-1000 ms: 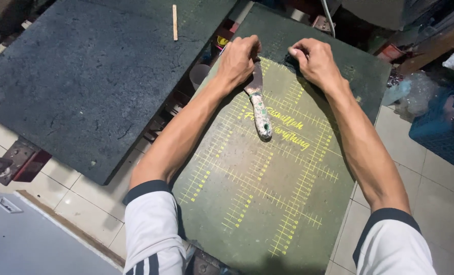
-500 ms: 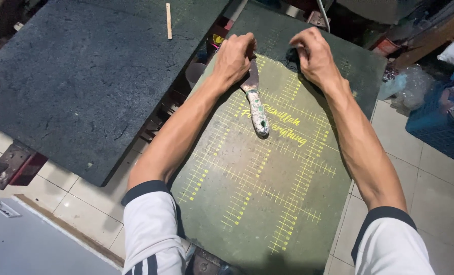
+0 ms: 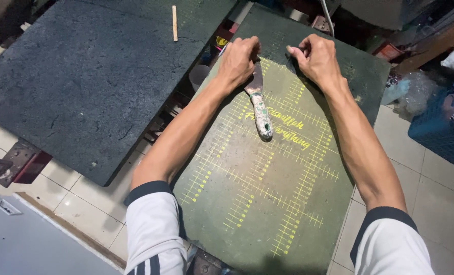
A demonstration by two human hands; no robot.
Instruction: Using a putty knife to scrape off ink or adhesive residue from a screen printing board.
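A green board (image 3: 267,203) with a yellow grid and yellow script lies in front of me. On it rests a scraper (image 3: 261,116) with a paint-speckled handle pointing toward me. My left hand (image 3: 239,61) is curled over the far end of its metal blade. My right hand (image 3: 316,58) sits a little to the right near the board's far edge. Its fingers are pinched together against the surface, and what they pinch is too small to tell.
A second, dark board (image 3: 84,76) lies to the left with a thin wooden stick (image 3: 174,23) on it. A white cup (image 3: 199,75) sits in the gap between the boards. A blue basket (image 3: 441,127) and a plastic bag (image 3: 410,86) stand on the tiled floor at right.
Both hands and the scraper stay where they were on the green board. Only the view has shifted slightly.
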